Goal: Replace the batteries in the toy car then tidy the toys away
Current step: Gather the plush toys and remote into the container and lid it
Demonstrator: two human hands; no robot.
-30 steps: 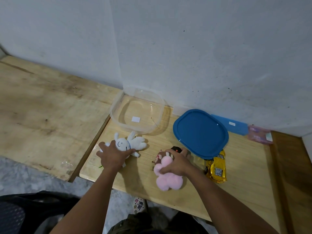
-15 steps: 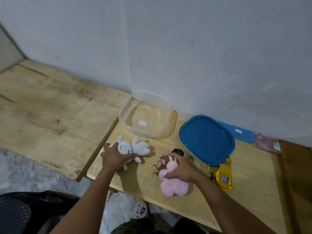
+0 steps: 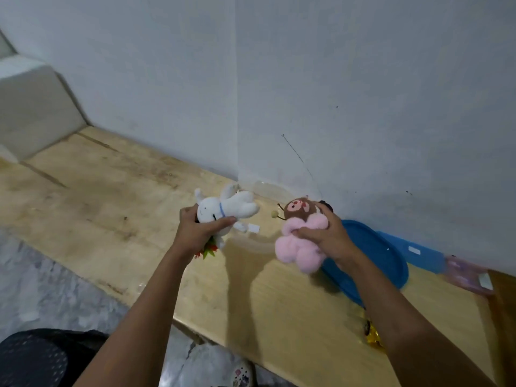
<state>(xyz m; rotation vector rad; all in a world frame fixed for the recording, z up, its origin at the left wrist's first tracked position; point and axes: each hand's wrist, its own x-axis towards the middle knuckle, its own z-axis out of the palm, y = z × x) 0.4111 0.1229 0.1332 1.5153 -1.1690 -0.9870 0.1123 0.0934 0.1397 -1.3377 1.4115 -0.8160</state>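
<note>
My left hand [image 3: 195,227] grips a white plush bunny [image 3: 226,206] with a blue collar, lifted off the wooden table [image 3: 279,297]. My right hand [image 3: 325,233] grips a pink plush doll [image 3: 300,247] with a brown head, also raised. Both toys hang over the clear plastic container [image 3: 259,241], which is mostly hidden behind them. The gold toy car [image 3: 372,335] lies on the table at the right, largely covered by my right forearm.
A blue lid [image 3: 377,263] lies flat right of the container. A second blue lid [image 3: 413,251] and a small pink box [image 3: 469,277] sit against the wall. A lower wooden surface [image 3: 83,191] extends left. Grey floor lies below the table edge.
Both hands have lifted their plush toys off the table and carried them up toward the clear container. The view has tilted upward.
</note>
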